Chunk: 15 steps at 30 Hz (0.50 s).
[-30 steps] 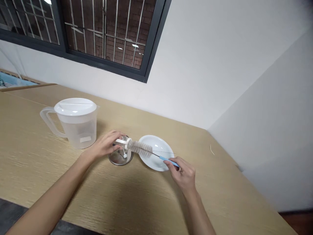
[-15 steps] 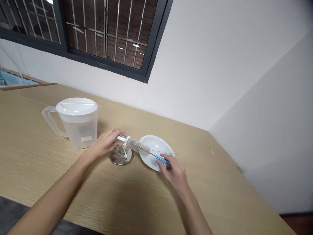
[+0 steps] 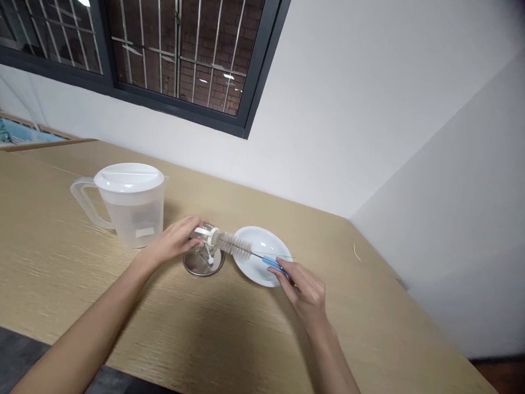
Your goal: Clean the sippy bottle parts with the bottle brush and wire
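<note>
My left hand is wrapped round a small clear bottle with a white neck, held on its side above a round metal dish. My right hand pinches the blue handle of a thin wire bottle brush. The brush's white bristles stick out of the bottle's mouth and reach over a white plate. Both hands are closed.
A translucent plastic jug with a white lid stands to the left of the bottle on the wooden table. White walls meet in a corner at the right; a barred window is above. A small sliver lies near the wall.
The brush went deeper into the bottle half a second ago, and has now slid partly back out to the right with my right hand. My left hand has barely moved.
</note>
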### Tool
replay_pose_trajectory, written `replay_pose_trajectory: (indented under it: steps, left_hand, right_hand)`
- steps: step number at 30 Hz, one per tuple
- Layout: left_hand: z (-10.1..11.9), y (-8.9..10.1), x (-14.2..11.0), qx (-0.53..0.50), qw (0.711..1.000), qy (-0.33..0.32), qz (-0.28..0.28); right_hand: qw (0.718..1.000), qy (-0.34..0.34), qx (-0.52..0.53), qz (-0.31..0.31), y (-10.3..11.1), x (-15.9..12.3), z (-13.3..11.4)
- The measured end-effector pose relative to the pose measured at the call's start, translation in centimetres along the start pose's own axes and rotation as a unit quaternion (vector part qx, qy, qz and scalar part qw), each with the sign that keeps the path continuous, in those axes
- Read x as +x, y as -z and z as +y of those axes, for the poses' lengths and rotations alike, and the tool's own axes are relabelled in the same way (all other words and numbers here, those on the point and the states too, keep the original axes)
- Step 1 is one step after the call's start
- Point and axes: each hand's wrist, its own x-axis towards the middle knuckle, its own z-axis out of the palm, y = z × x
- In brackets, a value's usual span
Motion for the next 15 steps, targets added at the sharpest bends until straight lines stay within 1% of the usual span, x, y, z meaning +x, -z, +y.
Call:
replay_pose_trajectory:
  steps: [3,7,10,13,15]
  left_hand:
    - [-0.27,-0.13,0.00,0.007,1.000,-0.005,0.005]
    - [-0.48,-0.14,0.02,0.016,0.999,-0.032,0.014]
    - [-0.43,-0.24,0.11,0.024,0.998,-0.051,0.020]
    - [-0.11,-0.33,0.25,0.034,0.998,-0.057,0.019]
    - [0.13,-0.31,0.30,0.037,0.997,-0.057,0.020]
  right_hand:
    - [1.000,-0.011,0.012,0.003,-0.04,0.06,-0.04]
    - [0.997,-0.060,0.045,-0.008,-0.37,-0.18,-0.21]
    - [0.989,-0.126,0.068,-0.031,-0.49,-0.38,-0.37]
    - [0.969,-0.216,0.095,-0.075,-0.44,-0.40,-0.44]
    - [0.959,-0.250,0.103,-0.086,-0.45,-0.34,-0.46]
